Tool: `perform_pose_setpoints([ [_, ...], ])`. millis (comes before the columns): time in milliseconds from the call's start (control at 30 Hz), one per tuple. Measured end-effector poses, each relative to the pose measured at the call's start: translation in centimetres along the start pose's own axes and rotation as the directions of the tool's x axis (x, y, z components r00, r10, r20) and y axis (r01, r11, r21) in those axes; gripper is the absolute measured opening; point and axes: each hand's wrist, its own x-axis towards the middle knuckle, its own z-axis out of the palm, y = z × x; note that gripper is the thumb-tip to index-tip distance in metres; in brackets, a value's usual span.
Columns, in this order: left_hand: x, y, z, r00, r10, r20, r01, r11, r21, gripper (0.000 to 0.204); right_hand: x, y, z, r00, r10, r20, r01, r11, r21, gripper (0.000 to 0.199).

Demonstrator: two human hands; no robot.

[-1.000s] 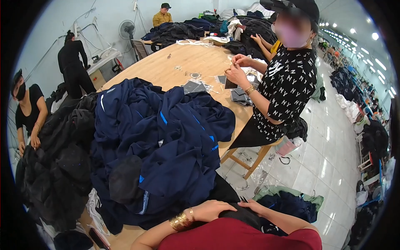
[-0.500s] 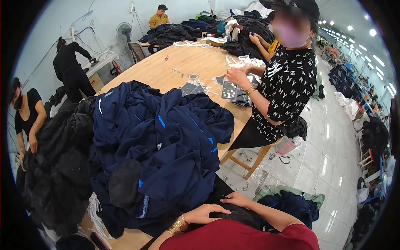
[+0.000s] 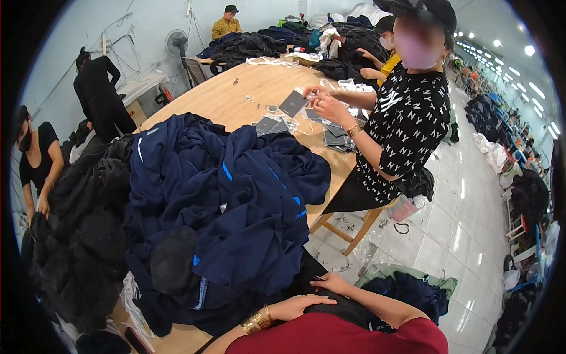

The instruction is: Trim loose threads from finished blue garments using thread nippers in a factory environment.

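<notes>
A black garment (image 3: 339, 311) lies across my lap. My left hand (image 3: 305, 304), with gold bangles at its wrist, has its fingers together over the upper edge of that cloth and the thumb hidden. Just beyond it, my right hand (image 3: 333, 284) is closed around a small dark pointed tool (image 3: 319, 278); only its tip shows, so its exact kind is unclear. Directly ahead, a big heap of navy garments (image 3: 236, 183) with blue trim rests on the wooden table (image 3: 221, 97), a round black piece (image 3: 173, 259) on its near side.
Across the table's right side, a person (image 3: 407, 112) on a wooden stool (image 3: 354, 233) handles a dark grey packet (image 3: 293, 104). More black clothes (image 3: 82, 236) are piled at the left beside another worker (image 3: 42, 159). Navy clothing (image 3: 407, 292) lies on green cloth at my right.
My left fingers have drawn closer together on the black garment, and my right hand has shifted slightly left. Across the table, the seated person has lifted a dark grey packet.
</notes>
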Motion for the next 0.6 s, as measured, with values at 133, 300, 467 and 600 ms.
perform_pose_setpoints([
  [133, -0.2, 0.1, -0.1, 0.999, -0.031, 0.02, 0.031, 0.999, -0.01, 0.054, -0.5, -1.3, -0.3, 1.0, -0.01, 0.021, 0.009, 0.999, 0.047, 0.044],
  [300, -0.3, 0.8, -0.3, 0.999, -0.01, 0.053, 0.008, 0.999, 0.043, 0.053, -0.2, -0.7, -0.4, 0.998, -0.026, 0.049, 0.022, 0.996, 0.084, 0.044],
  [467, -0.4, 0.2, 0.1, 0.998, 0.014, 0.068, -0.015, 1.0, 0.014, 0.055, 0.3, 0.0, -0.4, 0.998, -0.007, 0.055, 0.004, 0.999, 0.054, 0.044],
  [600, -0.5, 0.0, 0.1, 0.997, 0.02, 0.072, -0.021, 1.0, 0.022, 0.054, 0.3, -0.1, -0.4, 0.998, 0.017, 0.056, -0.02, 0.999, 0.049, 0.044],
])
